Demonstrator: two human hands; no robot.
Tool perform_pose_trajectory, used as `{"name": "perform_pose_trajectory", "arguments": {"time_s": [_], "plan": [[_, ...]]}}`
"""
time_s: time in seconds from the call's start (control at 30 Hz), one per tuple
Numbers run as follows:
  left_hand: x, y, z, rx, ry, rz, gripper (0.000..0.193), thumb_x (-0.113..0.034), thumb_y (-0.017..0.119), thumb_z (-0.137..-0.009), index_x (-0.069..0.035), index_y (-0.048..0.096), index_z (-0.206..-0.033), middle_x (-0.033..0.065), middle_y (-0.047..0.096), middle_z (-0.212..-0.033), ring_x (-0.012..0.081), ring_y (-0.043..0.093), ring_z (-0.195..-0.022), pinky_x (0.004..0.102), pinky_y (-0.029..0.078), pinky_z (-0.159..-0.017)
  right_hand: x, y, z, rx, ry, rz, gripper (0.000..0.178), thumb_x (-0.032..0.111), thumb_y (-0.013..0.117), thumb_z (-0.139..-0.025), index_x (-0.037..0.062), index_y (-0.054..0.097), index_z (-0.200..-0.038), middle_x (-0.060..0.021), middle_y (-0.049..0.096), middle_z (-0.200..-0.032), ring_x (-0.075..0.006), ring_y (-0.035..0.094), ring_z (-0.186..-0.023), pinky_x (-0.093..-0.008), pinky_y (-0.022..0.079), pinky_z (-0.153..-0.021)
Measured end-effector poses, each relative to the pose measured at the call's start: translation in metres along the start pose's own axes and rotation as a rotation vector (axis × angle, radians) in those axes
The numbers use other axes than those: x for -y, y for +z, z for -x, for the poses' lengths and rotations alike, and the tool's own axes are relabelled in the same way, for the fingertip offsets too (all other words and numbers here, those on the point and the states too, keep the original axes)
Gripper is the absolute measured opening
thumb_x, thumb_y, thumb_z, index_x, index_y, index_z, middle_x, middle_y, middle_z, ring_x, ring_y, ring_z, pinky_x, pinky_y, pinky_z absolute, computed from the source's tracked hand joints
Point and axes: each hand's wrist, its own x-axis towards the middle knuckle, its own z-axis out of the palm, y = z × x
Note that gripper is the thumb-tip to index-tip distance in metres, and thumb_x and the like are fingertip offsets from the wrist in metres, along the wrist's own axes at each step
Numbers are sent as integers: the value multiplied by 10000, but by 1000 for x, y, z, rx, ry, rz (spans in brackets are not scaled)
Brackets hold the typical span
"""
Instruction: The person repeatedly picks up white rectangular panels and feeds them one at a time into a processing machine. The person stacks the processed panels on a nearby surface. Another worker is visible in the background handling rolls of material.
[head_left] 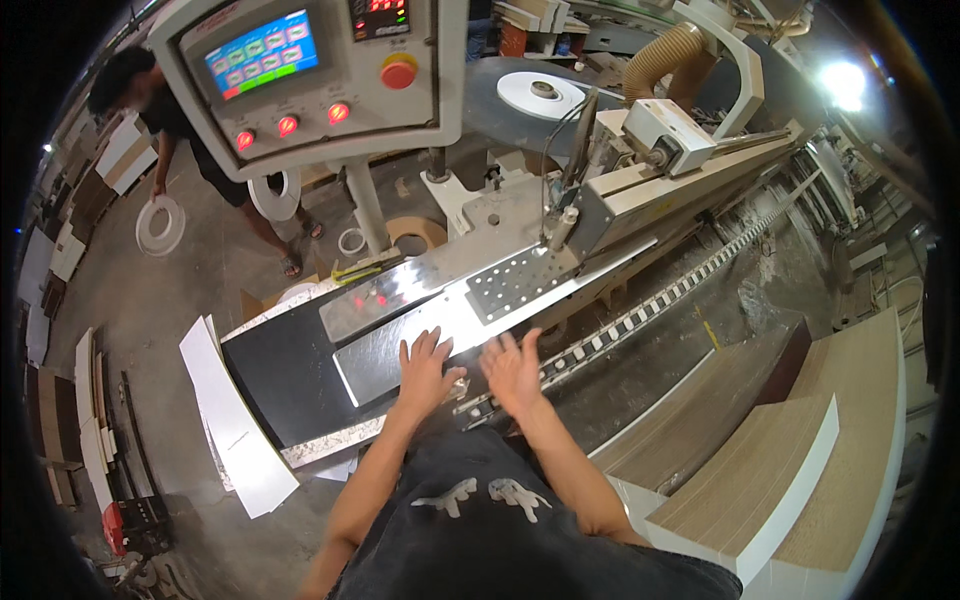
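Observation:
A long, glossy white panel point(400, 342) lies on the bed of an edge-banding machine, reaching under its perforated metal plate point(522, 283). My left hand point(426, 370) lies on the panel near its left end, fingers stretched and apart. Beside the panel's near edge is my right hand point(512, 374), slightly blurred, with its fingers spread and nothing held. Whether the right hand touches that edge I cannot tell. A black infeed surface point(285, 365) shows left of the panel.
A control box point(310, 90) with a lit screen overhangs the machine. A roller track point(640, 312) runs along its near side. Wood-grain boards point(740, 475) are stacked at the right, white strips point(230, 420) at the left. Another person point(195, 120) holds white edging rolls at the far left.

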Motion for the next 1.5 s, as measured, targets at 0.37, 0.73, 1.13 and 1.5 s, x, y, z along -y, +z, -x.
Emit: {"name": "perform_pose_trajectory", "arguments": {"time_s": [0.37,0.73,1.13,1.5], "plan": [[-26,-104,76,15,163,623,339,-198,699,-980,-37,689,-1279,191,699,-1270,399,636,-1214,449,477,-1052,75,-64,-1,-350,-372,-24,1205,858,448,-916,20,25,-1672,-230,307,-1673,-386,327,-1547,-536,294,-1262],[-115,-52,153,479,249,885,334,-153,642,-1036,29,659,-1317,155,719,-1262,247,675,-1178,371,504,-1027,23,-78,348,-577,-675,372,598,399,557,-1102,20,435,-1549,-148,719,-1258,-234,727,-1066,-351,575,-930],[-425,58,224,716,649,974,441,-268,631,-1074,30,594,-1397,164,682,-1332,230,635,-1256,364,483,-1085,35,-116,585,-1130,-1241,341,799,193,629,-1068,-1,129,-1660,-153,762,-1006,-204,736,-866,-335,592,-833],[-527,79,248,560,391,838,384,-238,721,-971,14,639,-1249,155,720,-1148,235,708,-1002,378,549,-909,52,-107,580,-1152,-1090,799,869,133,583,-1083,-58,-49,-1649,-137,734,-878,-165,691,-803,-300,565,-808]]}}
